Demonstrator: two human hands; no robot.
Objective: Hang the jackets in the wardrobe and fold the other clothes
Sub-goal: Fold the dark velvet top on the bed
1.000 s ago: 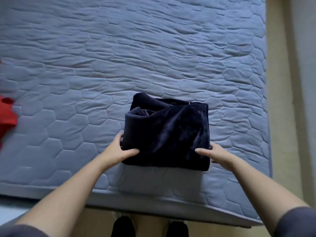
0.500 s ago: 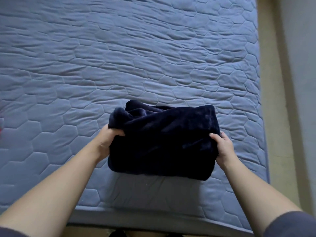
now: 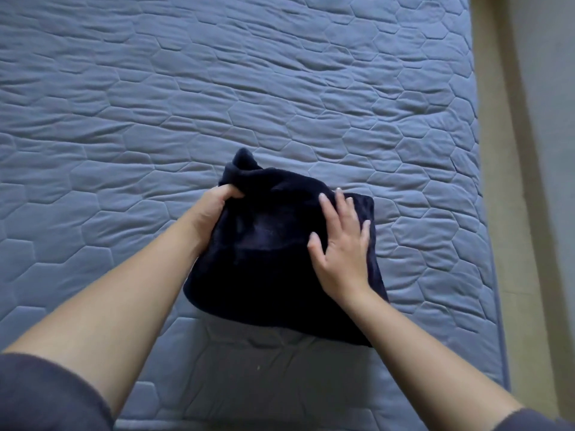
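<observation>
Quilting in blue-grey hexagons covers the bed (image 3: pixel 155 119), which fills nearly the whole frame. My navy garment (image 3: pixel 264 275) lies on it a little right of centre, in the lower half, near the bed's lower edge. It is a soft, plush piece folded into a thick bundle, roughly squared along its right and lower sides but bunched and peaked at its upper left corner.

My left hand (image 3: pixel 214 209) is clenched round that upper left corner, fingers curled into the cloth, and a fold of it rises above the hand. My right hand (image 3: pixel 342 247) lies flat on top of the bundle toward its upper right, palm down and released. Its fingers (image 3: pixel 343 209) are straight, spread and pointing toward the top of the frame; it grips nothing and only rests on the cloth.

Both forearms come in bare from the lower corners, with my grey left sleeve (image 3: pixel 46 396) at the lower left and a sliver of my right sleeve (image 3: pixel 535 421) at the lower right. A shadow falls on the quilting just below the bundle. Along the right edge of the frame a beige strip (image 3: pixel 497 150) runs beside the bed; whether it is floor or frame I cannot tell.
</observation>
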